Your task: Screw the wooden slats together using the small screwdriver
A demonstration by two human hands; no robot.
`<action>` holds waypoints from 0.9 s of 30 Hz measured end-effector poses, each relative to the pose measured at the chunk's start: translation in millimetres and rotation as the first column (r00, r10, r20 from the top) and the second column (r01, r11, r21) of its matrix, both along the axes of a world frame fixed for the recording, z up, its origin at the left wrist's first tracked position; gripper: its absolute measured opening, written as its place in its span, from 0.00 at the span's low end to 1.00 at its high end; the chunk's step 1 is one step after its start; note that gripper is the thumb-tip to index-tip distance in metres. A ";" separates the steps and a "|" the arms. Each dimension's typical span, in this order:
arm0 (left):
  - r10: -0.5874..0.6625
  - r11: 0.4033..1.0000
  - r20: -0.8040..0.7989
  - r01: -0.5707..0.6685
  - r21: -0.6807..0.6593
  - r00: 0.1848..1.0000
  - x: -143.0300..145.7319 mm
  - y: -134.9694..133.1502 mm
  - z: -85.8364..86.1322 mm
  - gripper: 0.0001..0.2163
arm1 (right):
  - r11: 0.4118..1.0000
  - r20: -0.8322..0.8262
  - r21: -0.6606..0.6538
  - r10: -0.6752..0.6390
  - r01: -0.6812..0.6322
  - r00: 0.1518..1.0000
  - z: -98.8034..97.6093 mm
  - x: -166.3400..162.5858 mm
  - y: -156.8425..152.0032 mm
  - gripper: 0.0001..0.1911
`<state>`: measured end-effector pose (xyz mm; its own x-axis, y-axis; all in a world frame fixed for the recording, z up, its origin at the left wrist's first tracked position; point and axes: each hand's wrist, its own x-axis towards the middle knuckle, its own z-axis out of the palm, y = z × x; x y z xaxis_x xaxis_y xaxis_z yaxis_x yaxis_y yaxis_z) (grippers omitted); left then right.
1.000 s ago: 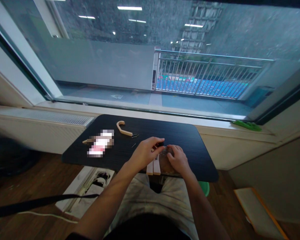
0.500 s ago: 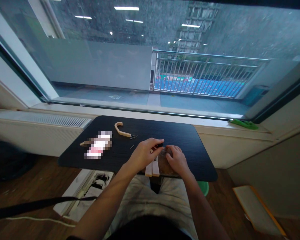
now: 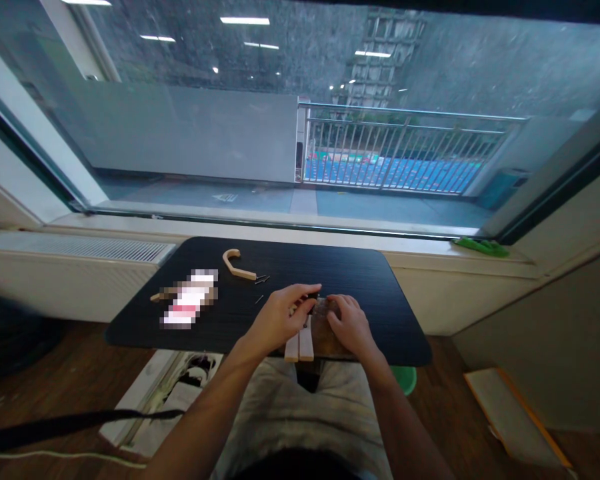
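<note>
My left hand (image 3: 286, 313) is closed in a pinch, thumb against fingers, on a small dark object (image 3: 312, 295) whose kind I cannot make out. Just below it, two pale wooden strips (image 3: 299, 347) lie side by side, their near ends at the table's front edge. A brown board (image 3: 329, 341) lies beside and partly under them. My right hand (image 3: 351, 325) rests at the board's right side with curled fingers; what lies under its fingertips is partly hidden, with something clear and shiny beside them.
On the black table (image 3: 380, 300), a J-shaped wooden hook (image 3: 240, 272) lies at the back left, with several thin screws or nails (image 3: 262, 280) near its end. A pixelated item (image 3: 190, 300) lies on the left. The window sill (image 3: 280, 239) borders the far side.
The whole view has shifted slightly, moving the table a little left and down. Both hands stay by the wooden strips, and the left keeps its pinch on the small dark object.
</note>
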<state>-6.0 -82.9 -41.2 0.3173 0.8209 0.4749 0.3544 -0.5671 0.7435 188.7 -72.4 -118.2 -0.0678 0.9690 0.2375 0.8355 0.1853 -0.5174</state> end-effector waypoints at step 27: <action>0.000 0.997 -0.032 0.003 0.078 0.999 0.1 5.6 -5.1 0.14 | 1.000 -0.024 0.010 -0.003 0.003 1.000 -2.4 -2.1 5.7 0.17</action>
<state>-5.8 -77.3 -46.3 0.3342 0.7812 0.5273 0.3763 -0.6236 0.6853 186.6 -66.7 -120.6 -0.0593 0.9667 0.2488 0.8235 0.1883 -0.5352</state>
